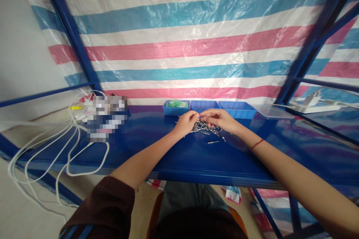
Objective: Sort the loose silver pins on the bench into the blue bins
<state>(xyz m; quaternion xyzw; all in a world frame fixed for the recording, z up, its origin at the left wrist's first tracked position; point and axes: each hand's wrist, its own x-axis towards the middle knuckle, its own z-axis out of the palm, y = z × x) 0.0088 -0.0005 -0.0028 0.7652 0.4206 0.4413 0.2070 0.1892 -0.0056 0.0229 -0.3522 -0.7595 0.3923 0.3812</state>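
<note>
A loose pile of metal blind rivets (204,127) lies on the blue tabletop, with a single rivet (213,142) a little nearer the front. Over the pile's left side, my left hand (187,123) is closed, thumb and fingers pinched around a rivet. Thin rivet ends show beyond its far side; whether the hand holds them I cannot tell. My right hand (223,120) comes in from the right above the pile, fingers bent, their tips meeting the left fingertips. What lies between the right fingertips is too small and partly hidden.
Behind the hands stand three blue bins: one with green plastic bags (176,104), a middle bin (205,105) and a larger right bin (237,110). A clear lid (274,111) lies beside them. White cables (68,149) loop over the table's left side. A power strip (316,105) sits right.
</note>
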